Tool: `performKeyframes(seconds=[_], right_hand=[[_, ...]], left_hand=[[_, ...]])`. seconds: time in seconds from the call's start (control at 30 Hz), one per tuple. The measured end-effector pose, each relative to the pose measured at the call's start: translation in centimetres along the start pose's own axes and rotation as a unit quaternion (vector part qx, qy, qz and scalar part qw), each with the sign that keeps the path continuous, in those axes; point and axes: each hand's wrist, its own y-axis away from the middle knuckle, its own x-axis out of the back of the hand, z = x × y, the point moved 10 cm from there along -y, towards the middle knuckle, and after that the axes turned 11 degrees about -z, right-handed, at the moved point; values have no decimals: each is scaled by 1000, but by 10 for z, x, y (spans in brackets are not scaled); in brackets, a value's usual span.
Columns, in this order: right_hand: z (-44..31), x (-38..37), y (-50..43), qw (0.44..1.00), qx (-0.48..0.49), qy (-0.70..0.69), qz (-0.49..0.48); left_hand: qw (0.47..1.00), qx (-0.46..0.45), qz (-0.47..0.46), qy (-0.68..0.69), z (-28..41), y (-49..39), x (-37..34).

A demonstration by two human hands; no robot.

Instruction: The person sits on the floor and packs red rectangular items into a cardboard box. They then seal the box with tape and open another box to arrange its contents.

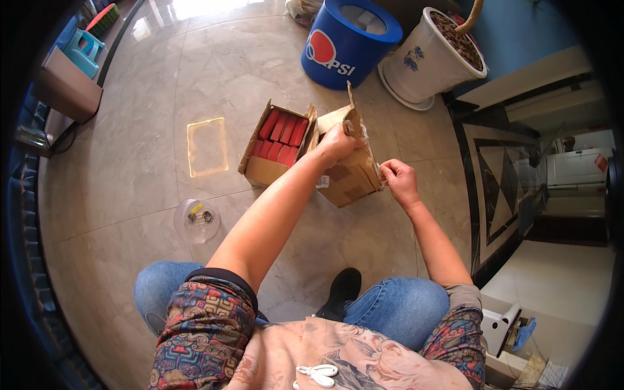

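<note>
A cardboard box (348, 183) stands tilted on the tiled floor, with its upper flaps raised. My left hand (339, 145) grips the top edge of this box by a flap. At the box's right edge, my right hand (399, 179) has its fingers closed on a small piece of the edge, perhaps tape or torn cardboard. Against the left side of that box is an open cardboard box (265, 170) holding two rows of red packs (287, 129). What lies inside the tilted box is hidden by its flaps and my left hand.
A clear round dish (197, 234) with small items lies left of my forearm. Beyond it is a yellowish rectangular outline (207, 147) on the floor. A blue Pepsi bin (324, 68) and a white flowerpot (414, 73) on a saucer stand behind the boxes.
</note>
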Motion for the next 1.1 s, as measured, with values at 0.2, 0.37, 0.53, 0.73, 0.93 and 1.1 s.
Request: performKeyframes(seconds=[0.2, 0.37, 0.53, 0.73, 0.93, 1.1], right_hand=[[-38, -2, 15, 972, 133, 193, 16], [-46, -6, 16, 957, 134, 258, 22], [-51, -11, 17, 950, 159, 269, 14], [-50, -13, 17, 947, 172, 272, 3], [-50, -16, 17, 947, 182, 264, -11], [-59, -25, 20, 915, 221, 338, 9]], left_hand=[[1000, 0, -3, 6, 2, 2, 1], [1000, 4, 12, -6, -4, -3, 2], [1000, -9, 6, 5, -6, -4, 1], [1000, -9, 10, -10, -3, -3, 2], [1000, 0, 0, -3, -2, 0, 1], [1000, 19, 6, 4, -2, 3, 3]])
